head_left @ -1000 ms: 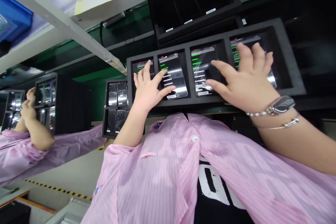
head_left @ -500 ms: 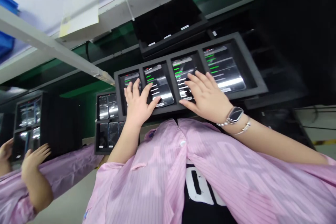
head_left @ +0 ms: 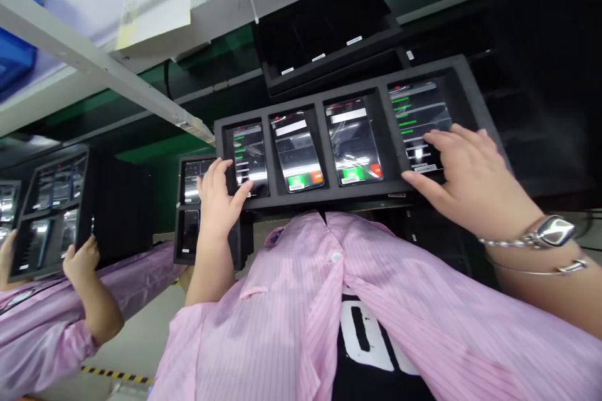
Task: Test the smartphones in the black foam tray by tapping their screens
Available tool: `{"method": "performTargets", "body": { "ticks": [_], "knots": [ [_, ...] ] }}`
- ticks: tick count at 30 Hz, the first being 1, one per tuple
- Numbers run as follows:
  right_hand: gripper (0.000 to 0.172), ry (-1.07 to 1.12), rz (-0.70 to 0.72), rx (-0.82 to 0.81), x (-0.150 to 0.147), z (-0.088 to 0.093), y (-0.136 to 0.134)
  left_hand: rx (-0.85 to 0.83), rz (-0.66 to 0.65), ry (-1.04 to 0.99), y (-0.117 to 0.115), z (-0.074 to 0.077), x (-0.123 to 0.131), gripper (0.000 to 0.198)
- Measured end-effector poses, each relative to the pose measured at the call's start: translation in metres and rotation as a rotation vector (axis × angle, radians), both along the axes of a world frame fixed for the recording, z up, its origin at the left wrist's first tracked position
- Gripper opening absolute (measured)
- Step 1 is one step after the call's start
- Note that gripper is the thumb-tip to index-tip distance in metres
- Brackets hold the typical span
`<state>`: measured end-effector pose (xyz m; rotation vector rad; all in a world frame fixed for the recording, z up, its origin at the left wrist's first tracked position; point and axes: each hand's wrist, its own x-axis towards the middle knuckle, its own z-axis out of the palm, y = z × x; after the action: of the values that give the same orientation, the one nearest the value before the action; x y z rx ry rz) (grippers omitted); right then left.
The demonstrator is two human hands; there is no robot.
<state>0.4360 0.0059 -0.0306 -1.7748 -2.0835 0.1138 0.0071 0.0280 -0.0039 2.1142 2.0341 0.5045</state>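
In front of me lies a black tray (head_left: 321,141) with several compartments, each holding a lit smartphone. My left hand (head_left: 220,197) is at the tray's left end, fingers apart, its thumb by the lower part of the leftmost phone (head_left: 249,153). Over the lower right of the rightmost phone (head_left: 414,116) my right hand (head_left: 470,169) spreads its fingers; whether they touch the glass I cannot tell. Both outer phones show lists with green lines. The two middle phones, left (head_left: 296,147) and right (head_left: 352,138), show a white bar on top and green and orange buttons below.
Behind the tray stands a black tray (head_left: 324,31) of dark screens. Left of me is a smaller tray (head_left: 192,207) of phones. A co-worker's hand (head_left: 83,260) grips another phone tray (head_left: 47,213) at far left. A white metal bar (head_left: 108,81) crosses the upper left.
My left hand has moved left off the second phone; my right hand has moved right from the third phone to the fourth. Both middle screens changed from lists to buttons. The co-worker's hand has closed on the tray.
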Motion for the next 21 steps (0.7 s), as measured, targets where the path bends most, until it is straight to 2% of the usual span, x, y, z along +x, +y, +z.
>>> {"method": "performTargets", "body": {
  "ticks": [2, 5, 7, 9, 12, 14, 16, 18, 21],
  "knots": [
    [0.081, 0.033, 0.018, 0.020, 0.006, 0.003, 0.003, -0.050, 0.000, 0.018, -0.002, -0.003, 0.001, 0.058],
    [0.083, 0.081, 0.044, 0.162, 0.012, 0.018, 0.015, -0.091, -0.004, 0.086, -0.005, -0.003, 0.003, 0.053],
    [0.079, 0.088, 0.070, 0.202, 0.012, 0.034, 0.030, -0.104, -0.007, 0.123, -0.003, 0.004, 0.003, 0.052],
    [0.075, 0.080, 0.065, 0.148, 0.010, 0.049, 0.055, -0.062, -0.019, 0.123, 0.010, 0.017, 0.006, 0.058],
    [0.078, 0.009, 0.022, -0.035, 0.000, 0.060, 0.111, 0.033, -0.127, 0.083, 0.059, 0.034, 0.018, 0.061],
    [0.095, -0.085, -0.005, -0.176, -0.006, 0.054, 0.151, 0.048, -0.234, 0.054, 0.103, 0.036, 0.026, 0.055],
    [0.101, -0.138, -0.062, -0.280, -0.010, 0.040, 0.184, 0.038, -0.255, 0.038, 0.145, 0.027, 0.032, 0.054],
    [0.101, -0.180, -0.112, -0.347, -0.013, 0.025, 0.203, -0.023, -0.202, 0.089, 0.174, 0.013, 0.034, 0.057],
    [0.100, -0.213, -0.107, -0.339, -0.025, 0.012, 0.216, -0.065, -0.198, 0.158, 0.190, 0.000, 0.042, 0.062]
  ]
}}
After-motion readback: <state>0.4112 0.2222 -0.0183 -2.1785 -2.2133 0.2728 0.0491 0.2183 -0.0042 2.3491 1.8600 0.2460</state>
